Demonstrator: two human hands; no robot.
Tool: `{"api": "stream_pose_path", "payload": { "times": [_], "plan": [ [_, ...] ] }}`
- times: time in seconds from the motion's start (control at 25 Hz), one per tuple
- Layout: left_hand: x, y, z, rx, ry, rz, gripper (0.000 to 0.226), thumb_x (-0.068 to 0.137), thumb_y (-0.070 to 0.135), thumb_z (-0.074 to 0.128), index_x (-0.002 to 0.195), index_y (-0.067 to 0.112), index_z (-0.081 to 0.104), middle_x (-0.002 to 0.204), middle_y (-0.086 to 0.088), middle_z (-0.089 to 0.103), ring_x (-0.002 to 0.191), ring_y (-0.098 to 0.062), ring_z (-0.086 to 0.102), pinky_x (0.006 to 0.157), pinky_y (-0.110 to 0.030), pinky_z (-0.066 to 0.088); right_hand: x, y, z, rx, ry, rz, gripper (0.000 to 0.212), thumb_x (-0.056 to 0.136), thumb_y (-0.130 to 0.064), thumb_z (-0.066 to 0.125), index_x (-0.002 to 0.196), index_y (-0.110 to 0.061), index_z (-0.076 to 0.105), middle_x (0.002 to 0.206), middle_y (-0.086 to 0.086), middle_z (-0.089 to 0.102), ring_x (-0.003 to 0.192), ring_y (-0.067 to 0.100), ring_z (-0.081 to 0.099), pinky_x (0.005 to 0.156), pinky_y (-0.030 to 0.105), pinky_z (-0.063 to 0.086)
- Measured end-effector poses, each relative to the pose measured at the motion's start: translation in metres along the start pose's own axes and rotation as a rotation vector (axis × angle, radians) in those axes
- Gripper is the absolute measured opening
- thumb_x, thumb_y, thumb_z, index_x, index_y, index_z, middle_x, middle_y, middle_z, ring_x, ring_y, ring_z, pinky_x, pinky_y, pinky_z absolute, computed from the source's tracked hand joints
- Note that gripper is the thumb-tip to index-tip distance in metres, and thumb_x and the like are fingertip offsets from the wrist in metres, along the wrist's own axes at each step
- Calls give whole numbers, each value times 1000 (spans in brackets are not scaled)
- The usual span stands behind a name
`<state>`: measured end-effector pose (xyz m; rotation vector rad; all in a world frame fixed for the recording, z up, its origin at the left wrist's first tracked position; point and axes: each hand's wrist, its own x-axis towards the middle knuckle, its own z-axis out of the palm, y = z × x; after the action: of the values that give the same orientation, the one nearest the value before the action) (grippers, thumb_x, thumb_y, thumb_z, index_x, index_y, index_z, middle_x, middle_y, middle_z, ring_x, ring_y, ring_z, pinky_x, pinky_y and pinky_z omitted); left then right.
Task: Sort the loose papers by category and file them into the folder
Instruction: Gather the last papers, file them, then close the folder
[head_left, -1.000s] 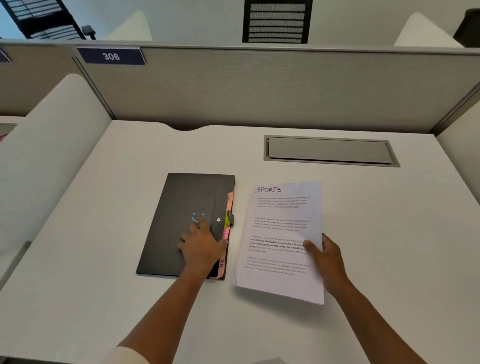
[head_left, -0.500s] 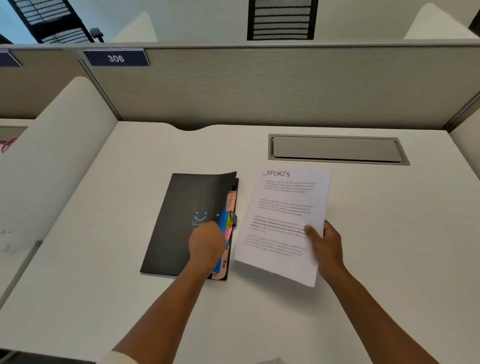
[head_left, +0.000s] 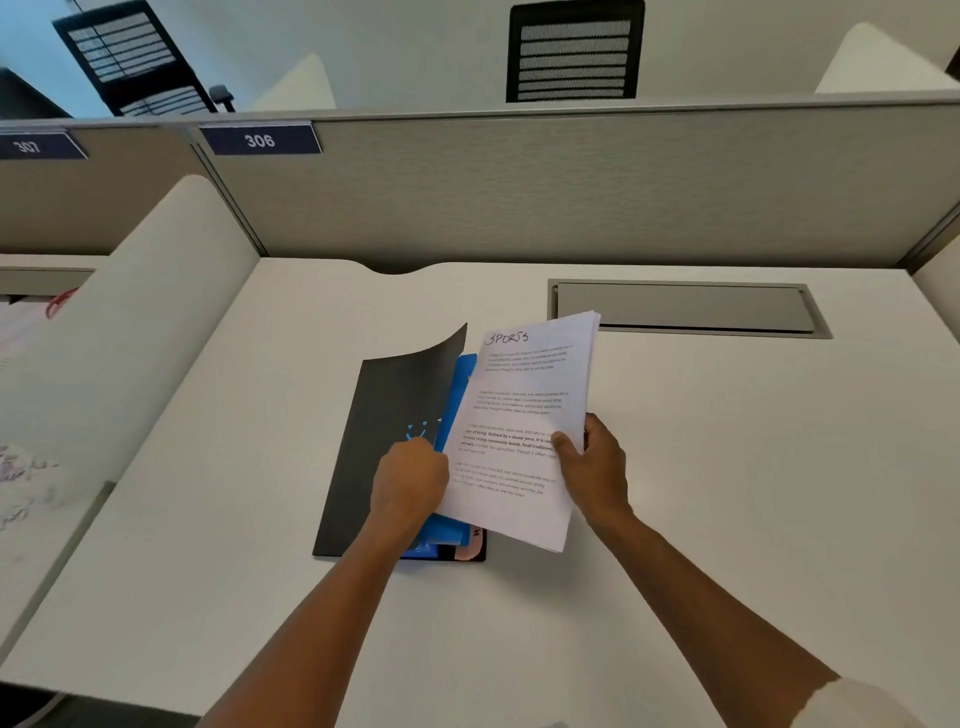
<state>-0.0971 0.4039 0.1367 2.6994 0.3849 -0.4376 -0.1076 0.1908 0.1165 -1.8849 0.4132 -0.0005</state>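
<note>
Folder (head_left: 384, 415) cover lifted — papers (head_left: 524, 415) alongside

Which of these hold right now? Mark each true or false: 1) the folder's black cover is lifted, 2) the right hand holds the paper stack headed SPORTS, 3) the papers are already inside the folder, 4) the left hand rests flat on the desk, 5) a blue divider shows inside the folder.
1) True: the left hand lifts the black cover of the folder.
2) True: the right hand grips the paper stack, headed SPORTS.
3) False: the stack is held above the folder's right edge, not yet filed.
4) False: the left hand grips the cover's edge.
5) True: a blue divider shows under the cover.
</note>
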Motion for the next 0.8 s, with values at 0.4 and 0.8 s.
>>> {"api": "stream_pose_path", "payload": {
  "times": [0.4,0.8],
  "plan": [
    [-10,12,0,-9,-27,21,27,98,18,37,96,7,62,87,-5,61,61,-11,51,60,-23,41,-4,-9,29,-94,-142,31,28,96,-21,58,123,-16,55,124,2,62,94,13,58,66,15,46],
    [-10,16,0,-36,-41,14,29,100,24,39,101,8,62,87,-3,59,69,-15,57,65,-26,46,-1,-4,19,-118,-156,116,29,94,-19,58,123,-16,58,120,1,64,92,17,61,59,16,43]
  ]
}}
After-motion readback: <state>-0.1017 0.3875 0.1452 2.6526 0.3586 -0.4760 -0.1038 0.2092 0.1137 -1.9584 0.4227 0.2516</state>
